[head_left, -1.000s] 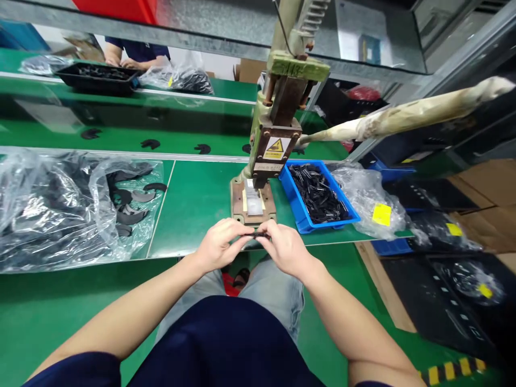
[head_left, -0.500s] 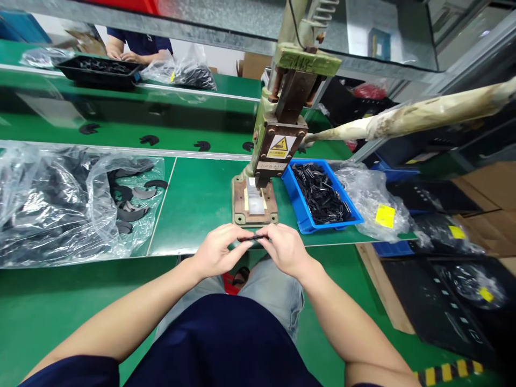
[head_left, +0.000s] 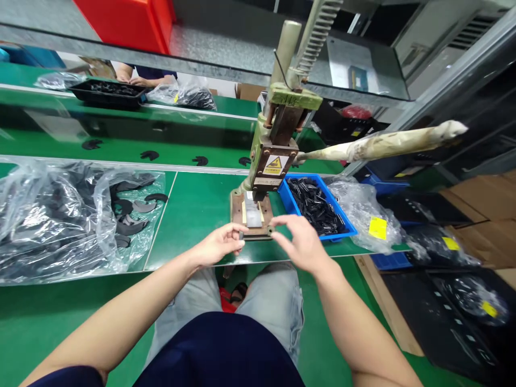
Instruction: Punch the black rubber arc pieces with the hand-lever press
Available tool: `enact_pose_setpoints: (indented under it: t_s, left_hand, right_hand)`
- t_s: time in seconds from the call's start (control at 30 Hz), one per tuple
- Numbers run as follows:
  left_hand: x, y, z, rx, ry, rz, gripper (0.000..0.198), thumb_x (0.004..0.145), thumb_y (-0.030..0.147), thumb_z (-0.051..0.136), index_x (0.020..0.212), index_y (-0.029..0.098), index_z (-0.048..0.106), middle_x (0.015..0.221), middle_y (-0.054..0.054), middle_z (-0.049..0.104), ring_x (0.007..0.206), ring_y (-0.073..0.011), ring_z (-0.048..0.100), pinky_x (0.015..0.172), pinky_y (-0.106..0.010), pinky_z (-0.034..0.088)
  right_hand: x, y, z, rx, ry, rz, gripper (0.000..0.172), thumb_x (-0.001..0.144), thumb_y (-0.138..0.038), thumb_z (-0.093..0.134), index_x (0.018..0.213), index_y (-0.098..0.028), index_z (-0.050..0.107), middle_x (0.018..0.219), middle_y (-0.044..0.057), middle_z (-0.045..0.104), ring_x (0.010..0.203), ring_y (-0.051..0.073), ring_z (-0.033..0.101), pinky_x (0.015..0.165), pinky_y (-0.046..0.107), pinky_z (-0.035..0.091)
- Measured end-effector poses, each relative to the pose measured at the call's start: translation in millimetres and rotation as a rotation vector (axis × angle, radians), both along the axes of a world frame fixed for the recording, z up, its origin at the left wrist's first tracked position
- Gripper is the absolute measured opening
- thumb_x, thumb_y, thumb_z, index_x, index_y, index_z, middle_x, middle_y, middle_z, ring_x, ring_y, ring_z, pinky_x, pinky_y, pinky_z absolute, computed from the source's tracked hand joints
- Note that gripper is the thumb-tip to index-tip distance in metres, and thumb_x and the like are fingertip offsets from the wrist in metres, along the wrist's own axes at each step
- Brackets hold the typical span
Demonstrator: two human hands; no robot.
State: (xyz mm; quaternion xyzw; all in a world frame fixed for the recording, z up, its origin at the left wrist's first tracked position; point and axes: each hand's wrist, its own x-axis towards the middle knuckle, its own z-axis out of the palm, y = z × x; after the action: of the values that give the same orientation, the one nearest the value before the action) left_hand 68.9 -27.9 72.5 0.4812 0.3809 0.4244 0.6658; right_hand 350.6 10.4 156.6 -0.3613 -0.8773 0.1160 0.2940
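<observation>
A green hand press (head_left: 278, 134) stands on the green bench, its base plate (head_left: 252, 215) just beyond my hands. My left hand (head_left: 220, 246) pinches a small black part (head_left: 242, 235) at the near edge of the base plate. Fingers apart and holding nothing, my right hand (head_left: 300, 242) hovers beside the base's right corner. A blue tray (head_left: 318, 207) of thin black pieces sits right of the press. The press's long wrapped lever (head_left: 382, 145) points out to the right.
A clear bag of black curved parts (head_left: 60, 215) lies on the left. Another bag with a yellow label (head_left: 371, 215) lies right of the blue tray. Behind runs a conveyor (head_left: 121, 145) carrying black parts. A person's hands work at a black tray (head_left: 107, 91) beyond it.
My hands held the black part together near the bench edge. My right hand has now let go and opened, and my left hand has carried the part toward the press base.
</observation>
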Motion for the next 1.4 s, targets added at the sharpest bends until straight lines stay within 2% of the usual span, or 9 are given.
enact_pose_setpoints:
  t_s: [0.13,0.33,0.5,0.57,0.67,1.0,1.13,1.27,1.4]
  left_hand:
    - [-9,49,-12.2,0.204,0.208,0.298,0.038,0.085,0.050,0.084,0.102,0.020,0.069,0.087,-0.002,0.073,0.079,-0.0173,0.071,0.080,-0.032,0.058]
    - [-3,102,-10.6,0.499,0.720,0.315,0.017,0.099,0.036,0.067,0.104,0.024,0.077,0.100,-0.004,0.081,0.091,-0.0216,0.075,0.089,-0.035,0.059]
    - [4,114,-7.0,0.776,0.977,0.197,0.020,0.101,0.024,0.062,0.103,0.021,0.081,0.109,-0.009,0.080,0.108,-0.0258,0.074,0.101,-0.038,0.059]
    - [5,117,-6.6,0.820,0.990,0.170,0.023,0.103,0.022,0.059,0.109,0.021,0.082,0.116,-0.010,0.079,0.114,-0.0257,0.073,0.105,-0.038,0.058]
    - [7,119,-5.2,0.828,1.008,0.132,0.026,0.103,0.020,0.059,0.111,0.021,0.083,0.120,-0.011,0.078,0.117,-0.0258,0.073,0.107,-0.039,0.058]
    - [12,117,1.3,0.641,0.904,0.169,0.015,0.098,0.020,0.064,0.108,0.020,0.076,0.105,-0.007,0.080,0.097,-0.0220,0.076,0.092,-0.034,0.061]
    - [8,110,9.0,0.595,0.852,0.138,0.019,0.097,0.022,0.066,0.114,0.020,0.074,0.106,-0.007,0.081,0.096,-0.0217,0.076,0.091,-0.034,0.061]
    - [-40,97,6.8,0.654,1.005,0.208,0.026,0.101,0.032,0.064,0.122,0.021,0.074,0.121,-0.010,0.079,0.113,-0.0267,0.073,0.105,-0.041,0.056]
    - [-141,85,0.0,0.541,1.330,0.334,0.027,0.100,0.033,0.063,0.120,0.020,0.076,0.125,-0.014,0.077,0.123,-0.0311,0.068,0.115,-0.046,0.050]
  right_hand:
    - [42,55,48.0,0.109,0.488,-0.232,0.051,0.091,-0.039,0.081,0.135,-0.024,0.059,0.131,0.009,0.071,0.120,0.021,0.071,0.103,0.039,0.059]
    - [46,105,158.0,0.074,0.641,0.198,0.109,0.065,-0.042,0.088,0.159,-0.025,0.036,0.158,0.009,0.056,0.139,0.024,0.065,0.114,0.041,0.050]
    - [13,99,193.2,-0.048,0.476,0.405,0.061,0.073,-0.046,0.082,0.117,-0.009,0.062,0.117,-0.006,0.076,0.106,0.011,0.076,0.105,0.040,0.054]
    - [5,97,189.3,0.007,0.491,0.492,0.040,0.087,-0.046,0.075,0.080,-0.010,0.059,0.083,-0.010,0.073,0.085,0.005,0.075,0.103,0.038,0.056]
    - [1,90,172.8,0.079,0.581,0.509,0.052,0.099,-0.046,0.069,0.061,-0.016,0.049,0.059,-0.011,0.057,0.065,0.003,0.066,0.103,0.042,0.058]
    - [15,20,31.6,0.404,0.537,0.084,0.030,0.092,-0.032,0.070,0.066,-0.026,0.057,0.068,-0.003,0.065,0.093,0.023,0.073,0.120,0.062,0.045]
    - [6,14,2.8,0.440,0.702,-0.041,0.025,0.091,-0.037,0.070,0.070,-0.026,0.061,0.072,-0.001,0.068,0.098,0.027,0.075,0.112,0.061,0.051]
    - [-2,20,1.2,0.453,0.779,-0.106,0.032,0.090,-0.046,0.070,0.066,-0.029,0.060,0.069,-0.001,0.067,0.095,0.029,0.076,0.114,0.065,0.050]
    - [0,24,1.8,0.455,0.784,-0.069,0.034,0.089,-0.049,0.070,0.064,-0.028,0.061,0.068,0.000,0.068,0.098,0.032,0.079,0.118,0.067,0.048]
